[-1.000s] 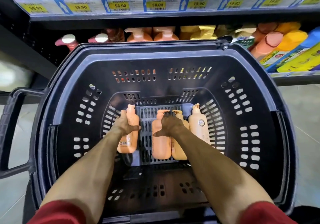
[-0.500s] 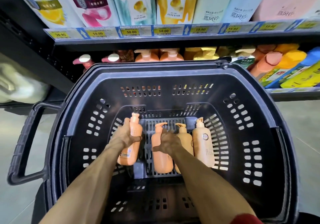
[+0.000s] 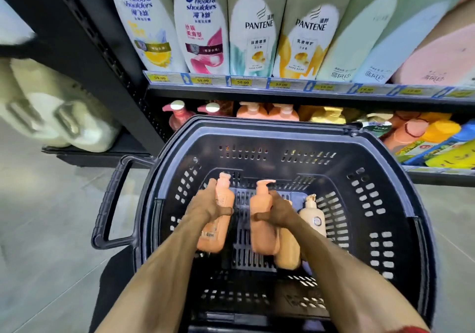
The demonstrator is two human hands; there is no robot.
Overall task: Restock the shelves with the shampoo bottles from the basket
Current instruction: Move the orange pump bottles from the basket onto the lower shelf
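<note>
Curling fingers and thumb round the left orange bottle (image 3: pixel 218 237), the left hand (image 3: pixel 205 205) grips it low inside the basket (image 3: pixel 257 131), while the right hand (image 3: pixel 279 213) likewise clasps the middle orange bottle (image 3: pixel 262 235), both glossy peach pump bottles, with a third orange bottle (image 3: pixel 289 253) alongside and a cream bottle (image 3: pixel 313 217) nearer the basket's right wall.

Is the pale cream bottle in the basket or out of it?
In: the cream bottle sits within the basket walls, just right of the right hand.
</note>
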